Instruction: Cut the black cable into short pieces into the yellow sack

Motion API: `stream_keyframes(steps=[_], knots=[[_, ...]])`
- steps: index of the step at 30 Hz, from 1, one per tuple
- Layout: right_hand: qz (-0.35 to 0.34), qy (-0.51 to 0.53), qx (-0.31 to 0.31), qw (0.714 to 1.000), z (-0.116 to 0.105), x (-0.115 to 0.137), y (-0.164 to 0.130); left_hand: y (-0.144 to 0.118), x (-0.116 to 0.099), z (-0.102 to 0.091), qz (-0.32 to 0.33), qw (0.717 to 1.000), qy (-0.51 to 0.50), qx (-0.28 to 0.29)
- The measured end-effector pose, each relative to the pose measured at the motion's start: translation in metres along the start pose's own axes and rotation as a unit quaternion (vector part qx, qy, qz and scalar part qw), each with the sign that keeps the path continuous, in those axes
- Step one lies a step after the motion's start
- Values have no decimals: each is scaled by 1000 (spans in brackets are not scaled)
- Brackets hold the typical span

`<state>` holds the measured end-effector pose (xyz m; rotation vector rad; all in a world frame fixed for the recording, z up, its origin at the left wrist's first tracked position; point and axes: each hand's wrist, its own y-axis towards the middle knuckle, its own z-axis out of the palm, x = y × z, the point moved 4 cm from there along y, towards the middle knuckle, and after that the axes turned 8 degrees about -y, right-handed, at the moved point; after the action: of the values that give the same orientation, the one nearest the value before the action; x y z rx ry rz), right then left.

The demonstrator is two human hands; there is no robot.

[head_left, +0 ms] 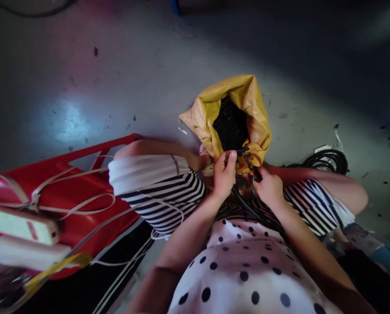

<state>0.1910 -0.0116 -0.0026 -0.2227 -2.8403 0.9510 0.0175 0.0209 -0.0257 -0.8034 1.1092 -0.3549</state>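
A thin, black, flexible cable (245, 206) curves toward the near rim of an open, crumpled yellow plastic sack (204, 120) holding black pieces (230, 125); a small dark tool (257, 174) tilts beside that rim.

Sack (260, 122) stands on floor (132, 78) before the seated person (241, 277), between the legs (149, 150), contents (230, 126) inside. Left hand (224, 174) and right hand (269, 188) are side by side at its near rim, cable (245, 206) below them. Stool (34, 174) bearing device (18, 224) sits left; coil (339, 158) lies right on floor.
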Motion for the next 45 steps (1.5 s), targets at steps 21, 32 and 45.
stream_keyframes(steps=[21, 32, 45], knots=[[2, 256, 16, 966, -15, 7, -15, -2, -18, 6, 14, 995, 12, 99], [7, 234, 41, 971, -14, 14, -13, 4, -9, 0, 61, 992, 63, 93], [-15, 196, 72, 978, -4, 6, -1, 15, -3, -3, 67, 973, 184, 123]])
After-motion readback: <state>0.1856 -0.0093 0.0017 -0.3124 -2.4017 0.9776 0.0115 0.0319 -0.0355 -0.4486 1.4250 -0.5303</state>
